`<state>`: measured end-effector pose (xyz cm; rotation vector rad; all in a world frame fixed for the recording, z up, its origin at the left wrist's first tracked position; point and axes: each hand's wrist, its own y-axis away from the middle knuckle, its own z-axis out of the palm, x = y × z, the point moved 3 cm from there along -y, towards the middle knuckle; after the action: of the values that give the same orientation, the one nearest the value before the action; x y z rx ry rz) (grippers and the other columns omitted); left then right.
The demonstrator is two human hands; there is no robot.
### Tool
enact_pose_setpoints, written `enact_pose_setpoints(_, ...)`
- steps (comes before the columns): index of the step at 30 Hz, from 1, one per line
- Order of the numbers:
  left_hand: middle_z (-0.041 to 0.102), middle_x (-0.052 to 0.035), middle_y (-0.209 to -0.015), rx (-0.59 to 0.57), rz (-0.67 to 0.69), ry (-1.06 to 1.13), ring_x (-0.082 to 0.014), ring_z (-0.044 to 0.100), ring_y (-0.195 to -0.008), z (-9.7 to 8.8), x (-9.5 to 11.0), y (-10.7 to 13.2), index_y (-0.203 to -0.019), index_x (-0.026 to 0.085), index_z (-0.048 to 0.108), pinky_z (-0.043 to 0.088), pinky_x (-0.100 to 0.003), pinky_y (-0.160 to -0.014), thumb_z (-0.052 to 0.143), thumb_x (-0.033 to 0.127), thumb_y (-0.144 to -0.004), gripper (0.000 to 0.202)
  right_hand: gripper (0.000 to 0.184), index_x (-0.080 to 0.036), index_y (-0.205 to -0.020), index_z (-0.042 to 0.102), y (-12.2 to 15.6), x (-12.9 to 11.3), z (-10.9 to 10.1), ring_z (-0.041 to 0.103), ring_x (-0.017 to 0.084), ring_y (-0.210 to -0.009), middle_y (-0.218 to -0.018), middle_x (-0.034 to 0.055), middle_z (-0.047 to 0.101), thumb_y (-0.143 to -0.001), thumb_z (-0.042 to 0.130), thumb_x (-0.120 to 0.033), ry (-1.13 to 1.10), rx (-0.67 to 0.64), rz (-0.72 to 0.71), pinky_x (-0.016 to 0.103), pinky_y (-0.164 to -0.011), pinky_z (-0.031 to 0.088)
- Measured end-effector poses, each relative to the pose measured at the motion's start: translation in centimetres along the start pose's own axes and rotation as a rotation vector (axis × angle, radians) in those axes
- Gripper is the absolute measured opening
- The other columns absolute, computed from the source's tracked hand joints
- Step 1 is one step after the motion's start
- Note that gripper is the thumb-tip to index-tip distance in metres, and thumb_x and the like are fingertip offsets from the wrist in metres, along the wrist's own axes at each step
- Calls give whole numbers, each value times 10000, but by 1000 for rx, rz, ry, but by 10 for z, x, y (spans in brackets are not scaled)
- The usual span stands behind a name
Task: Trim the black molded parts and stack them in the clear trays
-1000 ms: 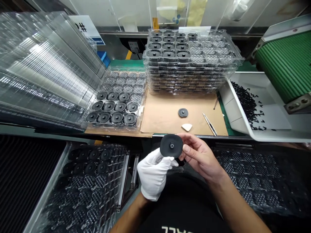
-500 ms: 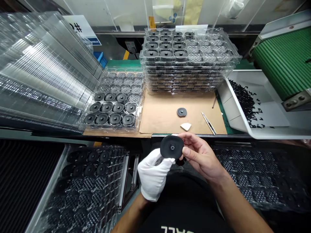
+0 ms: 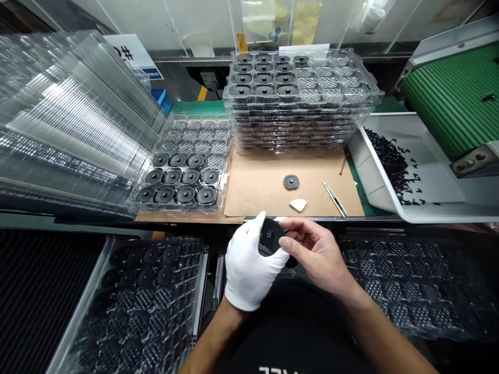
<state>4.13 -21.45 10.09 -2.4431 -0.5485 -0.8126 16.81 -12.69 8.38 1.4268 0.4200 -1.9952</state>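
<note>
Between my hands, in front of the bench edge, is a black rounded plastic disc (image 3: 270,235) with a small ring at its centre. My left hand (image 3: 249,262), in a white glove, wraps round its left and lower side. Bare, my right hand (image 3: 312,249) pinches its right edge with thumb and fingers; the fingertips behind are partly hidden. On the brown cardboard (image 3: 257,176) beyond lie a similar dark disc (image 3: 291,182), an off-white wedge-shaped piece (image 3: 298,204) and a slim cutter knife (image 3: 334,198).
A clear tray (image 3: 224,179) partly filled with discs lies at left, beside leaning clear trays (image 3: 78,114). Stacked trays (image 3: 300,119) stand behind. A white bin (image 3: 376,176) of small black parts sits right, under a green conveyor (image 3: 456,93). More trays (image 3: 156,306) are lower left.
My gloved left hand has moved up and closed further round the disc, covering its left side. The disc has shifted slightly left and turned; my right hand still grips its edge.
</note>
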Motion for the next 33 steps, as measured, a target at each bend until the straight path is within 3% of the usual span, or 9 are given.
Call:
enact_pose_setpoints(2,698,-114,-1249,-42,-80,103,-290,676,-1133,1,-5,-1,-1364,205,602,529,-437,-1045,808,421,-801,637,251,-229,-1093,725,2,-2,2,631,97,-778,-927,17,722,-859,770,-305,27,-4,0,205,-702,534)
enact_pose_setpoints(7,710,-76,-1285,-284,-343,648,-267,679,-1170,9,-8,3,-1323,213,636,559,-365,-1018,780,309,-821,531,197,-225,-1033,742,3,-2,3,696,119,-866,-984,26,750,-842,778,-258,-38,30,21,219,-783,577)
enact_pose_setpoints(10,709,-81,-1297,-284,-364,790,-281,650,-1223,11,-6,3,-1289,193,671,543,-351,-1036,774,299,-818,493,181,-208,-1007,738,1,-1,1,694,112,-816,-929,24,751,-835,780,-247,-55,41,33,213,-746,582)
enact_pose_setpoints(17,714,-88,-1276,-300,-347,845,-303,639,-1214,20,-15,7,-1255,203,708,504,-391,-1060,747,335,-850,428,214,-201,-1032,735,-1,1,0,681,104,-796,-887,17,741,-832,781,-262,-83,13,56,213,-741,576)
enact_pose_setpoints(21,740,-112,-1186,-350,-550,1140,-311,659,-1151,27,-20,7,-1219,174,716,521,-415,-997,676,396,-886,402,262,-194,-1032,726,-3,-1,-4,708,129,-789,-898,33,748,-816,798,-324,-79,55,67,235,-721,583)
enact_pose_setpoints(23,744,-124,-1166,-352,-668,1395,-285,679,-1083,24,-15,-8,-1204,163,715,542,-388,-926,646,431,-892,417,291,-194,-1023,720,-3,-4,-10,699,137,-752,-879,34,740,-810,802,-374,-45,125,58,243,-681,578)
enact_pose_setpoints(25,740,-136,-1156,-331,-656,1584,-241,686,-995,13,-5,-38,-1196,143,709,544,-341,-865,658,442,-879,439,312,-199,-1018,716,-2,-5,-17,675,134,-727,-857,28,723,-814,792,-422,12,180,44,240,-656,564)
enact_pose_setpoints(30,723,-141,-1063,-463,-335,1799,-145,595,-756,-33,51,-133,-1311,81,621,500,-255,-708,714,507,-824,654,392,-197,-1031,721,-1,7,-30,631,153,-717,-814,33,694,-808,765,-517,126,198,45,251,-647,538)
enact_pose_setpoints(33,718,-144,-1075,-526,-156,1817,-130,560,-726,-55,86,-164,-1322,66,604,492,-256,-706,723,536,-807,707,473,-188,-1010,744,-4,28,-38,637,186,-736,-816,52,704,-751,778,-582,145,170,66,279,-669,545)
